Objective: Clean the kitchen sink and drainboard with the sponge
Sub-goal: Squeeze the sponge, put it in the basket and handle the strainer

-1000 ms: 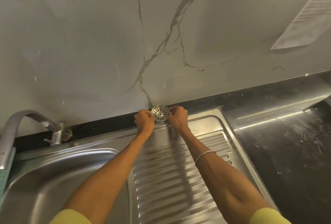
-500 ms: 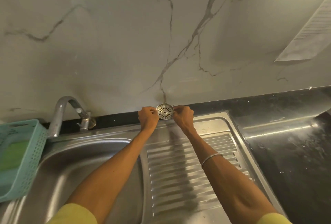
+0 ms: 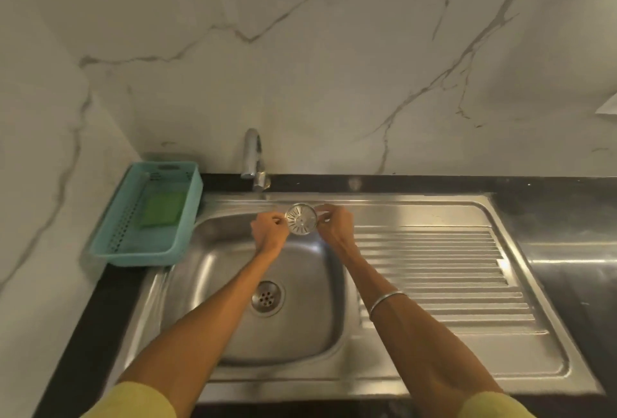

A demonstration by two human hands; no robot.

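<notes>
Left hand and right hand pinching the light, stiff strainer by its rim above the sink; soft sponge left of the sink, likely graspable across its edges.

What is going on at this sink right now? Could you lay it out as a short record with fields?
Held item: round perforated metal strainer, pinched between left hand and right hand, above the basin's back edge
Sponge: flat green sponge, untouched in the teal plastic basket
Sink: stainless steel sink, drain uncovered
Drainboard: ribbed steel drainboard, right of the basin
</notes>
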